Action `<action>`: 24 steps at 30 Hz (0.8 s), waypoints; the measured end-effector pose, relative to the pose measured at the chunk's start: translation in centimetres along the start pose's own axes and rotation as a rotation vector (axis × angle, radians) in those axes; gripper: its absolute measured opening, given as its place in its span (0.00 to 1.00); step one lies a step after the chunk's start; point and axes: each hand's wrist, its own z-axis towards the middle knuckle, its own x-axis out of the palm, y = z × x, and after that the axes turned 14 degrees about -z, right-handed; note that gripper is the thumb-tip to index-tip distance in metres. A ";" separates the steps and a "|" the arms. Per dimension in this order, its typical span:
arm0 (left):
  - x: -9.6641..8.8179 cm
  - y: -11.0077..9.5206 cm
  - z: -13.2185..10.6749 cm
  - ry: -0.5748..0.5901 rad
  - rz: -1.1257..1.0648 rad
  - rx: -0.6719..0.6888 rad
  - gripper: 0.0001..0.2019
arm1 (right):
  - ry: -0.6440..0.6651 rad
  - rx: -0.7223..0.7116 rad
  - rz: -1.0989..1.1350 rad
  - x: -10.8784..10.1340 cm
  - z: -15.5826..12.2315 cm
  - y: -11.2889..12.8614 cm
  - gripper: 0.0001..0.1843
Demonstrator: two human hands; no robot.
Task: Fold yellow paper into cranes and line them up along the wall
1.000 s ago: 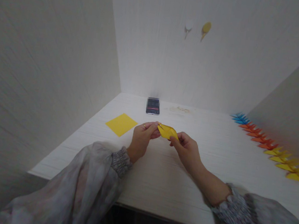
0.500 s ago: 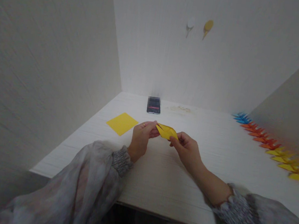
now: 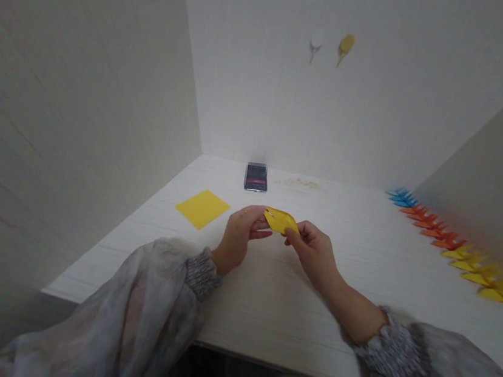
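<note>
A partly folded yellow origami paper (image 3: 281, 221) is held just above the table, between my two hands. My left hand (image 3: 247, 227) pinches its left end, thumb on top and the other fingers behind and below. At its right end, my right hand (image 3: 309, 243) grips the lower corner between thumb and fingers. The fingers partly cover both ends of the paper. Left of my left hand, a flat yellow square sheet (image 3: 203, 209) lies on the table.
The white table (image 3: 291, 316) meets walls at the back and both sides. A phone (image 3: 256, 177) lies near the back wall. Along the right runs a row of folded paper cranes (image 3: 448, 239) in blue, orange-red and yellow. Two hooks (image 3: 346, 44) are on the back wall.
The view has shifted slightly. My left fingers have moved a little on the paper's left end, with the lower fingers now more extended. The right hand's grip looks the same.
</note>
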 end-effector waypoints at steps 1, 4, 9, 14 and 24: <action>0.0 0.0 -0.1 0.027 0.021 -0.004 0.14 | -0.001 0.000 0.005 0.0 0.0 0.0 0.11; -0.1 0.1 -0.3 0.078 0.099 -0.055 0.14 | 0.013 0.005 0.023 0.0 -0.1 0.3 0.11; -0.3 0.3 -0.1 0.083 0.132 -0.058 0.15 | 0.040 0.028 0.059 0.0 -0.2 0.7 0.11; -0.3 0.6 0.0 0.067 0.147 -0.009 0.14 | 0.031 0.038 0.075 0.1 -0.2 0.7 0.10; -0.1 0.9 -0.3 0.102 0.206 0.040 0.13 | 0.047 0.027 0.061 0.2 0.0 0.9 0.15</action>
